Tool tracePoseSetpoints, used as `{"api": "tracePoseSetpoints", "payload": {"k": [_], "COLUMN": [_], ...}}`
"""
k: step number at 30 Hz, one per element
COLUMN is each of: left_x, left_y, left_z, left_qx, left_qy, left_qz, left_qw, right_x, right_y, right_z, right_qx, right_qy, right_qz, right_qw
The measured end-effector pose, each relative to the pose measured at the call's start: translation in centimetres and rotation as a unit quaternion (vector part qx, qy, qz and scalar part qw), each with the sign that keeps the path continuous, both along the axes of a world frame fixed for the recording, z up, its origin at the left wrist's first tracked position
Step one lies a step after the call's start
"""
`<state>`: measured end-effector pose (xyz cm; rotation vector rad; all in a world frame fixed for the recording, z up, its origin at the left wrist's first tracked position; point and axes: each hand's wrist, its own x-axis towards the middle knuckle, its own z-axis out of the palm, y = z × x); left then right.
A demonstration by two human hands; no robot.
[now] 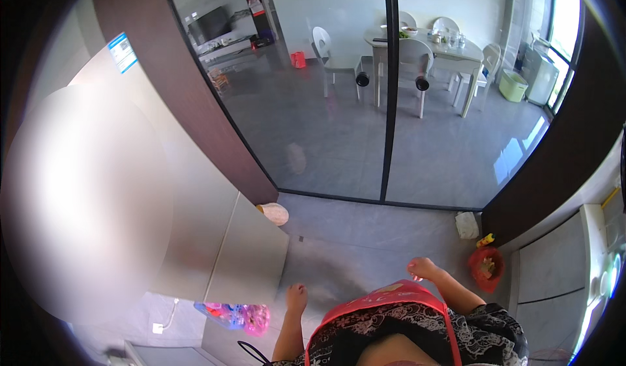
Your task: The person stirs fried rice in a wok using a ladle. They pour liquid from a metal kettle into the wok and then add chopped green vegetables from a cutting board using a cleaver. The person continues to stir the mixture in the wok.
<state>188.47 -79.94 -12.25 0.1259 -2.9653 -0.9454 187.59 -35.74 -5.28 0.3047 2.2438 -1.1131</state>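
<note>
My left hand (pixel 297 297) hangs in the air over the grey tiled floor, loosely curled, with nothing seen in it. To its left stands a tall light-coloured cabinet or appliance (pixel 249 248). My right hand (pixel 421 269) is raised on the other side of the red apron (pixel 376 302), its fingers curled in and no object visible in them; whether the fingers are fully closed is hard to tell. In front of me are glass sliding doors with a black frame (pixel 390 97) and two round black handles (pixel 362 79).
A red-lined bin (pixel 485 269), a yellow bottle (pixel 485 240) and a white bag (pixel 467 225) stand by the right wall. A blue basket (pixel 225 314) with pink bags lies low left. Behind the glass are a dining table (pixel 445 48) and white chairs (pixel 322 43).
</note>
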Motion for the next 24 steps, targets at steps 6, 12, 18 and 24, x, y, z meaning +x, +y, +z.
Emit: {"api": "tracePoseSetpoints", "payload": {"k": [6, 12, 18, 24], "left_x": [-11.2, -23.9, -36.6, -45.6], "left_y": [2.5, 9.2, 17.4, 24.5], "left_z": [0.5, 7.0, 15.0, 22.3], "left_qx": [0.056, 0.084, 0.113, 0.120], "left_qy": [-0.003, 0.081, 0.173, 0.220], "left_qz": [-0.022, -0.085, -0.114, -0.147], "left_qw": [0.998, 0.990, 0.972, 0.957], "right_x": [-7.3, -20.0, -34.0, -43.2], "right_y": [1.6, 4.0, 5.3, 5.2], "right_z": [-3.1, -2.7, 2.2, 11.2], "right_qx": [0.003, 0.021, 0.016, -0.053], "right_qy": [0.009, 0.074, 0.315, 0.396], "right_qz": [-0.011, 0.011, 0.112, 0.105], "right_qw": [1.000, 0.997, 0.942, 0.911]}}
